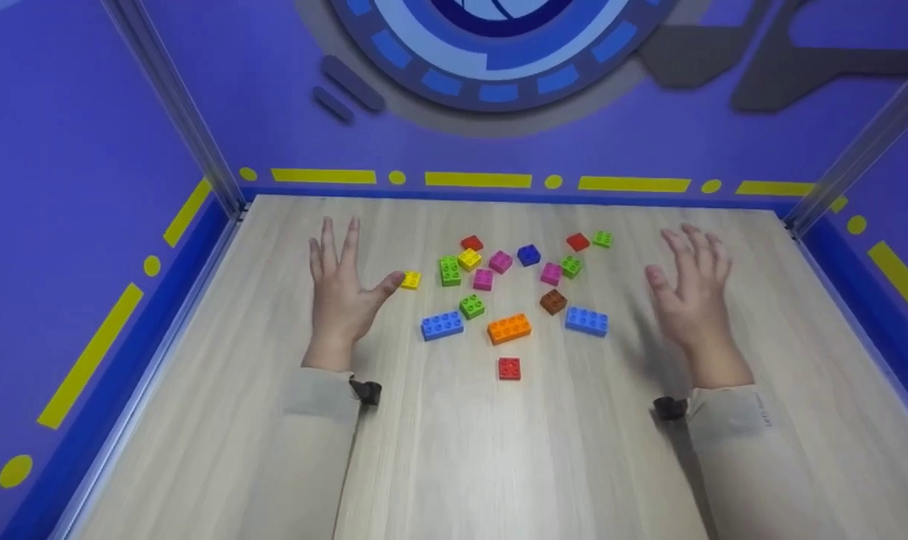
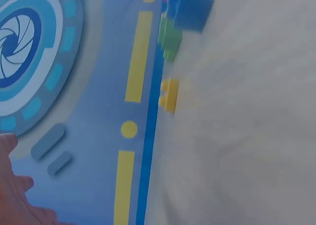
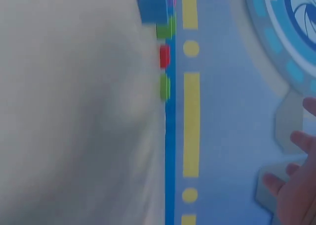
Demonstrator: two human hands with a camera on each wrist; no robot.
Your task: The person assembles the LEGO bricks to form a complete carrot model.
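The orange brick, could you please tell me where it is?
In the head view, the orange brick lies slightly right of centre, between two light-blue bricks and beyond a red brick.

The orange brick (image 1: 509,329) and the brown brick (image 1: 553,302) look like hard, smooth plastic with a light gloss. The tabletop (image 1: 514,457) shows wood grain under a smooth finish with a soft sheen. The back wall (image 1: 221,82) looks smooth and printed, the left corner post (image 1: 178,105) like bare metal, the left sleeve (image 1: 308,457) like matt cloth.
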